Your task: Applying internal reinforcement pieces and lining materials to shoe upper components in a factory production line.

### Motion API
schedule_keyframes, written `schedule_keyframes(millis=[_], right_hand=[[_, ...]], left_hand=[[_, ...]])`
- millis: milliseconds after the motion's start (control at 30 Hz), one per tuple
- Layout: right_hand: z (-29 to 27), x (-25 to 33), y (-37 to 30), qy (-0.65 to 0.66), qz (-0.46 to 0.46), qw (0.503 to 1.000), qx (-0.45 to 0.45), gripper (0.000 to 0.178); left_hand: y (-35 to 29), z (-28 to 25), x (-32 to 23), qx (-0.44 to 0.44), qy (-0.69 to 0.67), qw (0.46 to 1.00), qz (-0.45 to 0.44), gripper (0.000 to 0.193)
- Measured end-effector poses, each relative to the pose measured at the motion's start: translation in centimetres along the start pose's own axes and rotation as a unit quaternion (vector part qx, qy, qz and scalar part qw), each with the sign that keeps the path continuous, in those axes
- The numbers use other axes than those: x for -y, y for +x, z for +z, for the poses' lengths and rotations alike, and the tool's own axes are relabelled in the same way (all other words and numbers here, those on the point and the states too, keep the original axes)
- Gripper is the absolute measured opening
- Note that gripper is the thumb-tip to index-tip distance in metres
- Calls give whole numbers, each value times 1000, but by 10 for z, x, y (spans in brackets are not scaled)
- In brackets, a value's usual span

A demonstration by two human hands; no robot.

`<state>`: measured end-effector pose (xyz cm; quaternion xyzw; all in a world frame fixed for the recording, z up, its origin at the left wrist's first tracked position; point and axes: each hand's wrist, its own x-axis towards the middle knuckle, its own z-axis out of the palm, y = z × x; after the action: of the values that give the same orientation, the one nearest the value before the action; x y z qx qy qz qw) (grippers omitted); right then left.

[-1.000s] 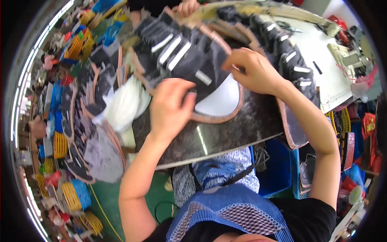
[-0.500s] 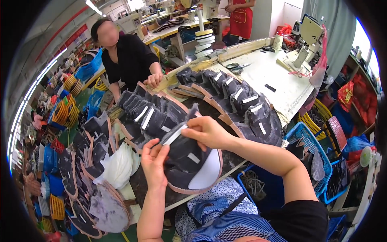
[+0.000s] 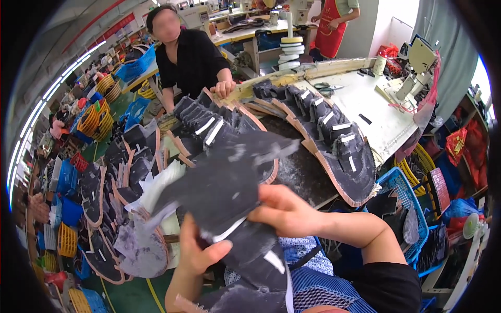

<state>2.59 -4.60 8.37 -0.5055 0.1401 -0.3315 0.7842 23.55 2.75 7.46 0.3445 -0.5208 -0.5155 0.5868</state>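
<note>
Between my two hands is a dark shoe upper (image 3: 222,182), opened out and blurred by motion at its far end. White strips show on its lower part, one right beside my left thumb. My left hand (image 3: 201,255) grips its left edge, thumb on top. On the right edge, my right hand (image 3: 287,211) pinches it with bent fingers. Beyond, overlapping rows of similar uppers with white strips and pinkish-brown edges lie on the bench: one row (image 3: 201,122) ahead, another row (image 3: 334,133) to the right. More uppers (image 3: 138,164) are heaped on the left by a white cloth-like bundle (image 3: 169,182).
Across the bench, a person in black (image 3: 193,60) rests a hand at its edge. Scissors (image 3: 327,87) and a sewing machine (image 3: 415,73) are on the pale tabletop at right. A blue basket (image 3: 404,188) stands by my right elbow. Farther back is someone in a red apron (image 3: 330,34).
The upper has swung round and opened out, its near end now reaching down toward my body. Both hands have come lower and nearer. The view has shifted slightly.
</note>
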Motion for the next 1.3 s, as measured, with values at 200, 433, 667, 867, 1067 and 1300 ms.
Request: schedule_keyframes(millis=[200, 433, 667, 867, 1067, 1300], right_hand=[[-31, -91, 107, -302, -29, 952, 44, 35], [-51, -130, 160, -627, -112, 768, 72, 29], [-59, -158, 178, -524, -61, 849, 37, 17], [-82, -157, 143, -642, -163, 735, 142, 5], [-50, -109, 131, -689, -213, 655, 226, 33], [-11, -77, 50, -249, 434, 847, -179, 39]], left_hand=[[-5, -93, 34, -169, 251, 931, -206, 54], [-22, -169, 134, -188, 292, 917, -196, 49], [-19, -178, 116, -102, 523, 840, 100, 37], [-33, -186, 100, 70, 507, 856, 70, 37], [-9, -192, 71, 241, 628, 730, 124, 36], [34, -202, 64, 307, 557, 768, 75, 21]])
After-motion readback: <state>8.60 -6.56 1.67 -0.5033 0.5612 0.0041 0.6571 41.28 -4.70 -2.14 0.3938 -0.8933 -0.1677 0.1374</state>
